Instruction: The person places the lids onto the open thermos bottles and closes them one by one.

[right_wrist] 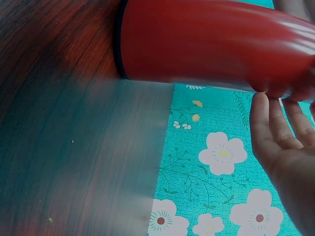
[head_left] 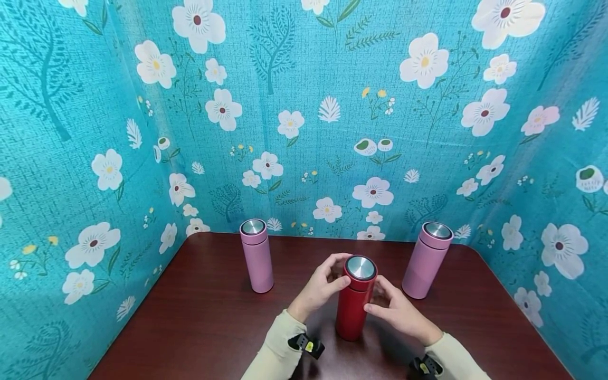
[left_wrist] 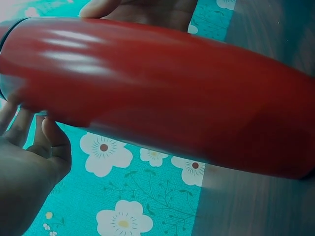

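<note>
A red thermos flask (head_left: 350, 311) with a silver-topped lid (head_left: 360, 267) stands upright on the dark wooden table between both hands. My left hand (head_left: 319, 285) holds it near the lid from the left, thumb in front and fingers partly hidden behind. From the right, my right hand (head_left: 399, 311) grips the flask's upper body, its thumb on the near side. In the left wrist view, the red flask (left_wrist: 172, 93) fills much of the picture. Fingertips of the right hand (right_wrist: 290, 152) touch the red flask (right_wrist: 197, 44) in the right wrist view.
A pink thermos flask (head_left: 258, 264) stands at the back left of the table (head_left: 204, 316). Another pink flask (head_left: 426, 266) stands at the back right, close to the right hand. Blue flowered cloth (head_left: 304, 132) hangs behind the table and along both sides.
</note>
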Tool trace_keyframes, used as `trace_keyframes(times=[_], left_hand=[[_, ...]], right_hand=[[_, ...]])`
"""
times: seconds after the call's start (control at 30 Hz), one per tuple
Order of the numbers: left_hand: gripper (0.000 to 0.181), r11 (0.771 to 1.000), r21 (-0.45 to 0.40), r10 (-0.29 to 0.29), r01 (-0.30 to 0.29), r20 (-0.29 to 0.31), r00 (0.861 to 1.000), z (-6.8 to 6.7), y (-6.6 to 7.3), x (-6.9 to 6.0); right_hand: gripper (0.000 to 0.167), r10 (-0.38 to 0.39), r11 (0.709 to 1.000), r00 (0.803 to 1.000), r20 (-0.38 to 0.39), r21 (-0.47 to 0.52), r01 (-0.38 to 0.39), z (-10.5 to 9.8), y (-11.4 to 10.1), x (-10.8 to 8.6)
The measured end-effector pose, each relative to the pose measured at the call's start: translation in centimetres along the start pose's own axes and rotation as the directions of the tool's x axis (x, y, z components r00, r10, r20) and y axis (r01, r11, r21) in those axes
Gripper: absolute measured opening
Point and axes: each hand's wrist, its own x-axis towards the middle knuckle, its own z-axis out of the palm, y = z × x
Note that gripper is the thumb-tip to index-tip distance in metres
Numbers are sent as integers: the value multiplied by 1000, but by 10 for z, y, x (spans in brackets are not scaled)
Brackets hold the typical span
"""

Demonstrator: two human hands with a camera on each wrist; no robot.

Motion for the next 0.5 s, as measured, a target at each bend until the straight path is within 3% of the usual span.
trace_keyframes(times=[0.5], left_hand=[[59,1000,24,-19,19,-29,999,6,35,-5]], right_hand=[[57,9,1000,1000,-6,-3,-9,0,0,0]])
